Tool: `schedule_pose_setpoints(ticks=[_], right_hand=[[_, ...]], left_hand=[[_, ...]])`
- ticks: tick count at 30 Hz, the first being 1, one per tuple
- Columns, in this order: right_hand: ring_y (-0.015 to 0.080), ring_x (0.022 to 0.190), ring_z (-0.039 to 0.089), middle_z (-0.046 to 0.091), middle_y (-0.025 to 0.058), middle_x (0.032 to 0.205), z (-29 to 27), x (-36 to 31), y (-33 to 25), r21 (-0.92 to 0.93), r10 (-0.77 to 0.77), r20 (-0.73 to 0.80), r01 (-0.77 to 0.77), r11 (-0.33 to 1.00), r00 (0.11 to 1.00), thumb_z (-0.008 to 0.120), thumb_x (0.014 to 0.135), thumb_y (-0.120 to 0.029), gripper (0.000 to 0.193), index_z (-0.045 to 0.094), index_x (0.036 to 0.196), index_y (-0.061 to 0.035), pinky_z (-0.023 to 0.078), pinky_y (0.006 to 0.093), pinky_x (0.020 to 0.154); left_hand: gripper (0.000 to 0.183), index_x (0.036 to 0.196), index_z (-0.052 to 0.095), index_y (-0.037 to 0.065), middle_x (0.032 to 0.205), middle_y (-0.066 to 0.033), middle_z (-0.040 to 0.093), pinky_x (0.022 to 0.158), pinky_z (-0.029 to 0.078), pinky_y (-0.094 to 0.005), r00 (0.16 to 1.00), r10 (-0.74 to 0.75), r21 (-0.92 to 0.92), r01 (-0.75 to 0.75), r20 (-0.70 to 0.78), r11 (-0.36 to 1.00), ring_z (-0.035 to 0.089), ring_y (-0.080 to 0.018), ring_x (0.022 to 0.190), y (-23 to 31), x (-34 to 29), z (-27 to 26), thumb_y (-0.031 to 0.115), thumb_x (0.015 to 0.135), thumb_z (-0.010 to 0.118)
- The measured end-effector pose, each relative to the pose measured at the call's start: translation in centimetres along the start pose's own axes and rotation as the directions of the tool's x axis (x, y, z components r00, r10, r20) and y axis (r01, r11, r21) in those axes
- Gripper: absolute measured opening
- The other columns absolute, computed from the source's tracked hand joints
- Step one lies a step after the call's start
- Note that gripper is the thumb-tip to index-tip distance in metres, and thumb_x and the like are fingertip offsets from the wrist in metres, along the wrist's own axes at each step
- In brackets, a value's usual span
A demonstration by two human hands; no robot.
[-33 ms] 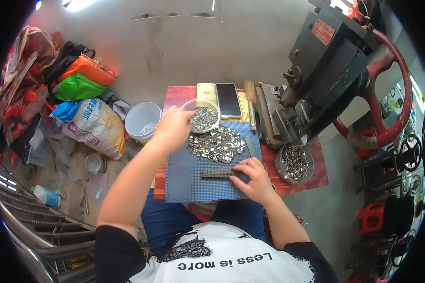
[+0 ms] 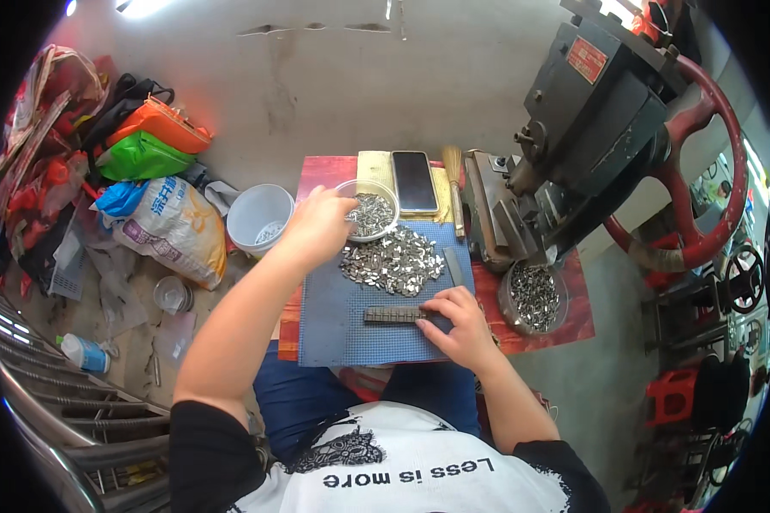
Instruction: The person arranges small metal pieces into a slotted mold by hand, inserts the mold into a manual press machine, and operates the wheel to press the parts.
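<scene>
Machinery with a red handwheel (image 2: 701,171) fills the upper right of the frame, and a blue mat (image 2: 334,325) is spread at centre. A pile of small metal pieces (image 2: 393,261) is heaped on it below a clear bowl (image 2: 368,214), into which the left hand (image 2: 321,227) is dipped, its grip hidden. Only a short metal strip (image 2: 393,315) is pinned under the right hand (image 2: 462,325), fingers pressed flat, so most pieces appear left.

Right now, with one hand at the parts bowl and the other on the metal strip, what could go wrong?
The left hand at the clear bowl could tip it onto the heap of metal pieces. The right hand might nudge the metal strip askew. The phone beside the bowl could get knocked.
</scene>
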State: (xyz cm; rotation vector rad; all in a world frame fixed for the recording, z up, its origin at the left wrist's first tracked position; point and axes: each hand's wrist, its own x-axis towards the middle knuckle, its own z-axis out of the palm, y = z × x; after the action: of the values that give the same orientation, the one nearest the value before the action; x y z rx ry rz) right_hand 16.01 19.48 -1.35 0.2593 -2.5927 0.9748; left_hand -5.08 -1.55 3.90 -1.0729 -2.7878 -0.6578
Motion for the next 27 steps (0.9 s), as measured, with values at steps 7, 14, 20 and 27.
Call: schedule_pose_setpoints(ticks=[7, 14, 20, 27], right_hand=[[0.0297, 0.095, 0.059, 0.064, 0.0127, 0.100, 0.0, 0.4, 0.4, 0.022, -0.008, -0.013, 0.009, 1.000, 1.000, 0.077, 0.080, -0.014, 0.023, 0.071, 0.098, -0.0014, 0.048, 0.0378, 0.084], [0.0293, 0.094, 0.060, 0.065, 0.0121, 0.097, -0.1, 0.4, 0.6, 0.043, -0.001, -0.023, 0.002, 0.999, 1.000, 0.077, 0.080, -0.013, 0.021, 0.071, 0.097, -0.0012, 0.048, 0.0378, 0.084], [0.0292, 0.092, 0.060, 0.066, 0.0117, 0.096, -0.2, 0.5, 0.5, 0.092, 0.014, -0.029, -0.012, 0.996, 0.999, 0.075, 0.082, -0.013, 0.018, 0.070, 0.095, -0.0010, 0.048, 0.0378, 0.083], [0.0303, 0.091, 0.061, 0.066, 0.0130, 0.092, -0.8, 4.4, 0.0, 0.151, -0.005, -0.037, 0.011, 0.988, 0.999, 0.072, 0.085, -0.013, 0.017, 0.069, 0.095, -0.0005, 0.049, 0.0382, 0.083]], left_hand=[[0.022, 0.094, 0.075, 0.003, 0.104, -0.0123, 0.070, 0.095, 0.049, -0.0429, 0.906, 0.422, -0.042, -0.421, 0.027, 0.906, 0.062, -0.0318, 0.106, -0.3, 4.8, 2.9, 0.010, 0.074, 0.073], [0.014, 0.087, 0.076, 0.003, 0.089, -0.0114, 0.072, 0.092, 0.049, -0.0433, 0.928, 0.374, 0.004, -0.374, 0.002, 0.928, 0.066, -0.0291, 0.097, -1.8, 3.7, 2.7, 0.009, 0.076, 0.070], [0.013, 0.088, 0.078, 0.007, 0.102, -0.0087, 0.070, 0.092, 0.048, -0.0427, 0.962, 0.269, 0.115, -0.274, 0.058, 0.955, 0.060, -0.0284, 0.107, -2.6, 3.5, 1.2, 0.011, 0.077, 0.070], [0.010, 0.083, 0.076, 0.012, 0.099, -0.0059, 0.067, 0.088, 0.046, -0.0403, 0.947, 0.297, 0.459, -0.318, 0.120, 0.830, 0.055, -0.0247, 0.108, -1.8, 4.1, 2.3, 0.016, 0.078, 0.068]])
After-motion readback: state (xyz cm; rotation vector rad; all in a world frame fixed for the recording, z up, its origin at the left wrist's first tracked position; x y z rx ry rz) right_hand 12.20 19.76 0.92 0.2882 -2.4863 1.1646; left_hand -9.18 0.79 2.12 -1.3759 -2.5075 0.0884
